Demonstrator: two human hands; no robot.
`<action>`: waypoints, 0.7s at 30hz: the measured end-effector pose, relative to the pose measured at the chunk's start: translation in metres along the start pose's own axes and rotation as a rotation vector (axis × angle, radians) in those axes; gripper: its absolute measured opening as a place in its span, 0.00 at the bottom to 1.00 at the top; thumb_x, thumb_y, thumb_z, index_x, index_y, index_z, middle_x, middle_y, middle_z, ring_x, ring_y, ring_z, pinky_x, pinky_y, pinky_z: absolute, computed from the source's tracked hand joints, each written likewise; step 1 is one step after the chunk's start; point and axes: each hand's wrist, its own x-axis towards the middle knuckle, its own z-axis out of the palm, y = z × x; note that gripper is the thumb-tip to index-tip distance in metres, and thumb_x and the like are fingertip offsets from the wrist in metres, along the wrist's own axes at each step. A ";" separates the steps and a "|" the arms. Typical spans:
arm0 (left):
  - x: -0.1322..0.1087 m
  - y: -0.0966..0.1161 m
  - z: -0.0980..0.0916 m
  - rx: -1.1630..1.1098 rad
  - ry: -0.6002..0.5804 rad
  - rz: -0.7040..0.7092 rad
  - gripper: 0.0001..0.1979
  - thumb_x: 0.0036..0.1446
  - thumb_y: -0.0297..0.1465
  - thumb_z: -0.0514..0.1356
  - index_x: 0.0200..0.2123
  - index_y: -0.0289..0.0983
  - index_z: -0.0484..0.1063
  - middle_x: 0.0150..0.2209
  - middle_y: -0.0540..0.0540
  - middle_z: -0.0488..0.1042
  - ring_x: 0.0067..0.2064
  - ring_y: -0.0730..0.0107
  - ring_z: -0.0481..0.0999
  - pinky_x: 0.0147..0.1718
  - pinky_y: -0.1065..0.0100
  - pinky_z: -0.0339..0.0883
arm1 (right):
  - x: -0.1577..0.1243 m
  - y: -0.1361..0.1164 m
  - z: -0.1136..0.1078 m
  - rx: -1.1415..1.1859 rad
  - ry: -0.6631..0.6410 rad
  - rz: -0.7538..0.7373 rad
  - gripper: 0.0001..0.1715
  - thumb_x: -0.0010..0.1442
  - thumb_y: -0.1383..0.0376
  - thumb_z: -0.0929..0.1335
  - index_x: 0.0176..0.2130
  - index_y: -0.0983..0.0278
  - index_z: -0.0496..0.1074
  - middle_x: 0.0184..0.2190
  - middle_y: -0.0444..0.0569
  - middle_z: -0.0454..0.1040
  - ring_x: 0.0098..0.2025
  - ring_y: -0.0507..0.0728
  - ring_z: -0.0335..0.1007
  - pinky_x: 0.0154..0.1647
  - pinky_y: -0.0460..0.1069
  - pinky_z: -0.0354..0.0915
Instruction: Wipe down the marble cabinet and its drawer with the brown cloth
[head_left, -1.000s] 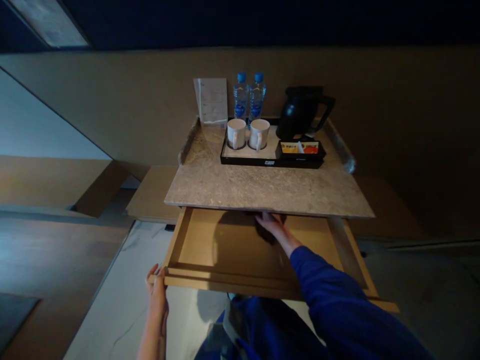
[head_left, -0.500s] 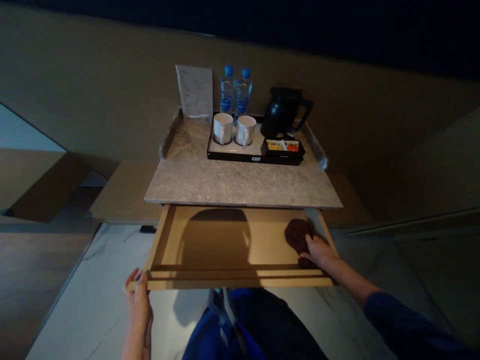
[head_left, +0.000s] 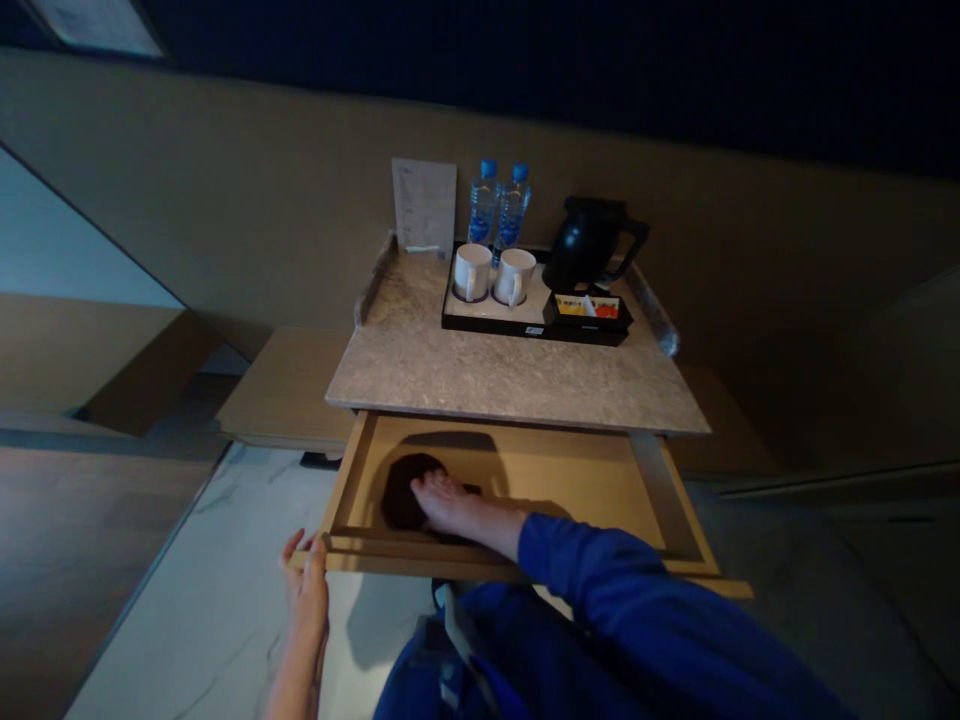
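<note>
Drawer: pulled out from under the stone counter, light wood, shallow, its floor bare apart from one item.

Cloth: dark, bunched into a rough pad. It lies on the drawer floor in the left half, near the front left corner.

Right hand: reaches across in a blue sleeve and lies palm down on the cloth's right side. The fingers are extended and flat, pressing rather than pinching. How far the fingers are fanned cannot be told in this light.

Left hand: at the drawer's front left corner, thumb over the top edge and fingers curled at the front face, gripping the wood.

Handling (judgement): the cloth looks soft, light and limp. It should slide under a flat palm and fold if pushed by one edge. Best held by gathering the bunched middle, or pinned under the whole palm. The drawer front is stiff, and its top edge gives a firm hold.

At the back of the counter: black tray with two white mugs, a black kettle and a small box of sachets. Behind it are two water bottles and an upright card. All are well apart from both hands.
</note>
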 end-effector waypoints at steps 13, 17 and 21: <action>0.016 -0.013 -0.003 -0.008 -0.014 -0.005 0.37 0.34 0.48 0.61 0.48 0.40 0.60 0.36 0.47 0.64 0.35 0.65 0.66 0.53 0.42 0.59 | -0.042 0.063 0.001 -0.063 0.061 -0.134 0.32 0.55 0.68 0.68 0.58 0.57 0.64 0.52 0.52 0.66 0.58 0.63 0.60 0.51 0.55 0.68; 0.024 -0.016 -0.003 -0.024 -0.032 -0.006 0.33 0.35 0.46 0.61 0.46 0.41 0.60 0.36 0.48 0.64 0.34 0.66 0.66 0.54 0.40 0.57 | -0.135 0.143 -0.024 -0.074 0.076 0.360 0.36 0.54 0.68 0.70 0.61 0.58 0.62 0.58 0.54 0.64 0.59 0.61 0.61 0.58 0.52 0.63; 0.018 -0.007 -0.001 -0.038 -0.050 -0.012 0.32 0.35 0.45 0.62 0.45 0.42 0.59 0.35 0.49 0.64 0.34 0.65 0.67 0.54 0.40 0.58 | -0.227 0.201 -0.052 -0.154 0.189 0.785 0.28 0.56 0.72 0.65 0.57 0.70 0.67 0.52 0.67 0.65 0.55 0.70 0.63 0.50 0.60 0.65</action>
